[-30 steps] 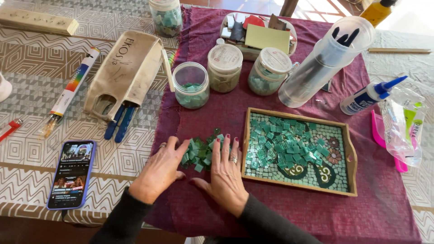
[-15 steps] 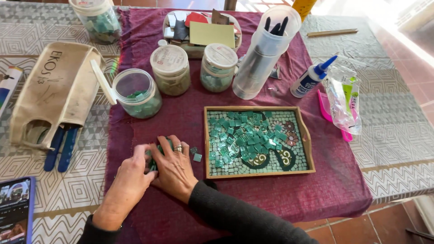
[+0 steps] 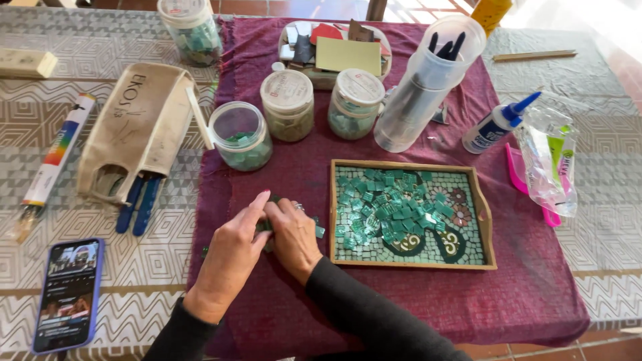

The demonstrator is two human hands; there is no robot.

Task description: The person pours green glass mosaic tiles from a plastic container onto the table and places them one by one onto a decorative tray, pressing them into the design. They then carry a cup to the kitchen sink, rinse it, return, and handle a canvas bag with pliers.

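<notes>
My left hand (image 3: 229, 257) and my right hand (image 3: 293, 235) are pressed together on the maroon cloth (image 3: 414, 301), cupped around a small pile of green mosaic tiles (image 3: 318, 231) that is mostly hidden between them. Just to the right lies a wooden tray (image 3: 491, 234) filled with green tiles and a dark leaf and flower pattern. An open plastic jar (image 3: 241, 136) with some green tiles stands just beyond my hands.
Two lidded jars (image 3: 287, 103) (image 3: 356, 102), a tall clear container with tools (image 3: 428, 80) and a glue bottle (image 3: 498, 124) stand behind the tray. A canvas pouch with blue-handled tools (image 3: 137, 130) and a phone (image 3: 69, 294) lie at the left.
My hands have drawn together, gathering the spread-out green tiles into a tight heap. The view has shifted, so everything now sits further right in frame.
</notes>
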